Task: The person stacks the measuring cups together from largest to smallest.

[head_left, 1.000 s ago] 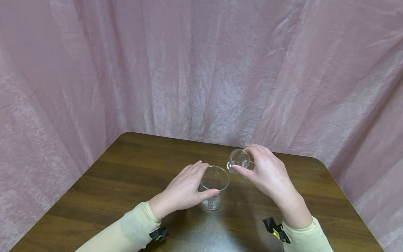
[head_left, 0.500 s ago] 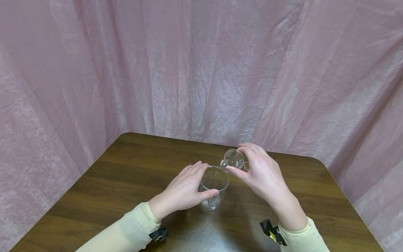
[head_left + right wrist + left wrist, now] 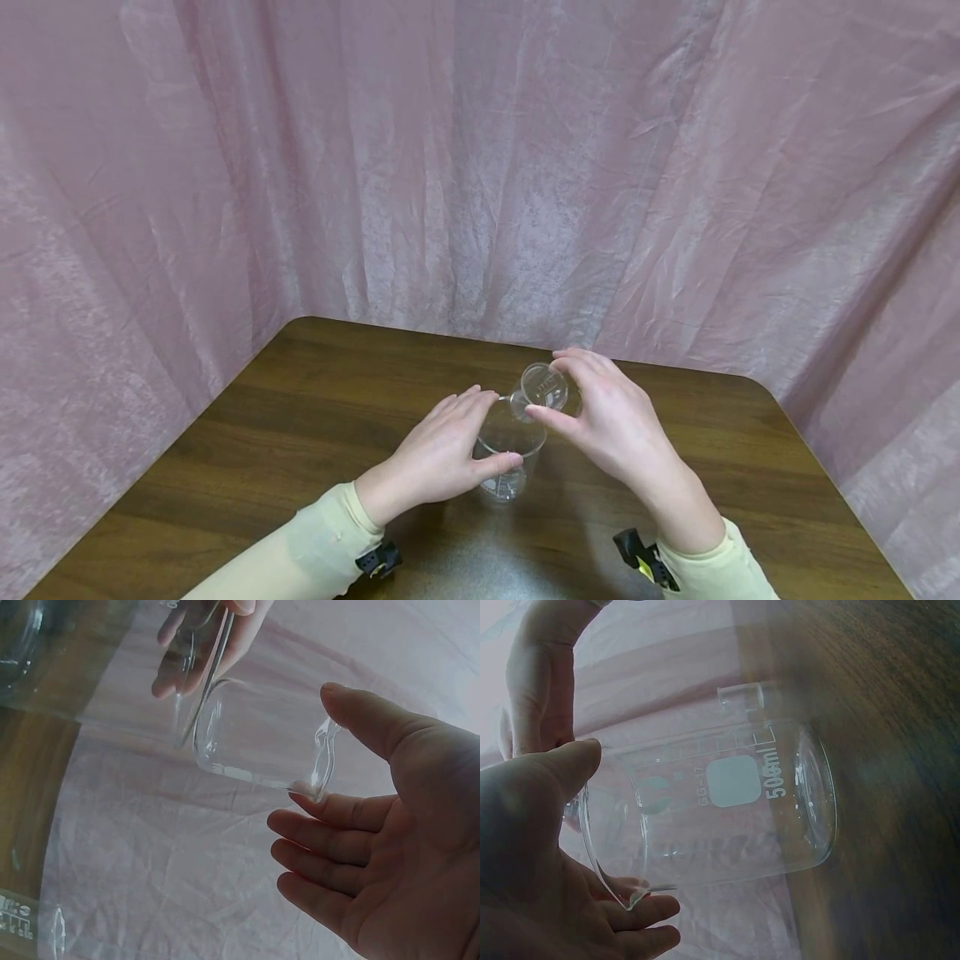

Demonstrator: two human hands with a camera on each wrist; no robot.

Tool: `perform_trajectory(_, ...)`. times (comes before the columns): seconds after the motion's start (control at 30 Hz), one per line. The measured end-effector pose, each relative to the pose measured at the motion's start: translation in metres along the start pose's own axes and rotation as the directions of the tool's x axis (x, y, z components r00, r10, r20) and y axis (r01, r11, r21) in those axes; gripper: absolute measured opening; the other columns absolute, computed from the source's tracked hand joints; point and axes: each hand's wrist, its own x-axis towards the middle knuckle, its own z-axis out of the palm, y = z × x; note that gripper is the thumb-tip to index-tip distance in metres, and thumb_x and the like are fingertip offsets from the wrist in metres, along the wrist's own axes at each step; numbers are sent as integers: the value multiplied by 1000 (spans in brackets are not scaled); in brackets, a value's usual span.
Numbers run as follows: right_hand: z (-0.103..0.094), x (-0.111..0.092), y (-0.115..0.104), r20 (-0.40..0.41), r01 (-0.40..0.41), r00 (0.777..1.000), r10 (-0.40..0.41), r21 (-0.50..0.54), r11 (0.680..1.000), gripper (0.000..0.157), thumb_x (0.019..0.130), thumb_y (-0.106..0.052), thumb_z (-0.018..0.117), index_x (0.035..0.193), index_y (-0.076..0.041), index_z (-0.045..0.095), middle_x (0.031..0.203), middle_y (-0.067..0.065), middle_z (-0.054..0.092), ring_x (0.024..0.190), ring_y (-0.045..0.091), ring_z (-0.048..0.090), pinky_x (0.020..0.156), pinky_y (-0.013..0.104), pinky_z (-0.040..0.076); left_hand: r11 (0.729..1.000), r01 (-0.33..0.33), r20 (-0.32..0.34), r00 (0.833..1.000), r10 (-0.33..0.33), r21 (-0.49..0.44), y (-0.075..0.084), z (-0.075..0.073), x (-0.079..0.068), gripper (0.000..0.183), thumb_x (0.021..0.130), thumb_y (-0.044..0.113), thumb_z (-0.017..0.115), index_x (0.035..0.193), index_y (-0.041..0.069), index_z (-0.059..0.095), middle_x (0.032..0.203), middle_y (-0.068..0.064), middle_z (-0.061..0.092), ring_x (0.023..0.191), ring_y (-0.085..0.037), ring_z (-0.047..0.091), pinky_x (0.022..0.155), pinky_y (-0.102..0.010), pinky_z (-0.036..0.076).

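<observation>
A large clear glass beaker (image 3: 504,477), marked 500ml in the left wrist view, stands upright on the brown table. My left hand (image 3: 438,457) holds it near the rim, thumb on the near side and fingers on the far side. Between thumb and fingertips, my right hand (image 3: 611,417) grips a small glass beaker (image 3: 543,386) at its rim. The small beaker is raised off the table, its base right by the large beaker's rim in the right wrist view (image 3: 255,739). Whether the two glasses touch, I cannot tell.
Another small glass vessel with printed marks (image 3: 26,922) stands on the table (image 3: 337,375), largely hidden behind the right hand in the head view. A pink curtain (image 3: 480,167) hangs around the table's back and sides.
My right hand has carried the small beaker leftward, from beside the large beaker to its far right rim. The left hand and the large beaker have stayed in place.
</observation>
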Motion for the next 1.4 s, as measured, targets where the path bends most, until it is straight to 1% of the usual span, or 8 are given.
perform_trajectory(0.3, 4, -1, -2, 46, 12, 999, -12, -6, 1000, 57, 88, -43, 95, 128, -7, 75, 143, 8, 71, 139, 31, 62, 108, 57, 56, 1000, -6, -3, 1000, 6, 3, 0, 0, 1, 91, 100, 65, 73, 160, 1, 50, 161, -13, 57, 161, -34, 39, 132, -54, 29)
perform_trajectory(0.67, 6, -2, -4, 90, 24, 996, -25, 12, 1000, 56, 88, -44, 94, 127, -9, 76, 142, 7, 71, 139, 29, 63, 107, 55, 57, 1000, -5, -1, 1000, 5, -5, 0, 0, 1, 89, 100, 64, 73, 160, 2, 50, 161, -12, 57, 161, -34, 38, 132, -56, 29)
perform_trajectory(0.97, 12, -3, -3, 142, 32, 989, -33, 12, 999, 59, 89, -46, 94, 131, -9, 75, 143, 5, 71, 138, 28, 63, 107, 55, 57, 1000, -19, -11, 1000, 19, -4, 0, 0, 1, 88, 100, 65, 74, 157, 3, 52, 158, -12, 59, 160, -35, 40, 131, -57, 30)
perform_trajectory(1.2, 16, -2, -2, 175, 37, 984, -38, 7, 999, 57, 89, -46, 93, 129, -9, 76, 139, 5, 72, 135, 27, 64, 105, 54, 58, 999, -37, -23, 999, 37, -3, -1, 0, 1, 84, 99, 64, 76, 155, 5, 54, 156, -10, 61, 159, -36, 42, 131, -56, 30)
perform_trajectory(1.4, 17, -3, -2, 198, 38, 979, -37, 2, 999, 56, 90, -47, 92, 127, -9, 76, 139, 7, 72, 135, 29, 65, 107, 56, 57, 999, -40, -16, 999, 40, -1, -2, 1, 1, 83, 99, 64, 76, 155, 6, 54, 156, -9, 61, 159, -36, 41, 132, -55, 29)
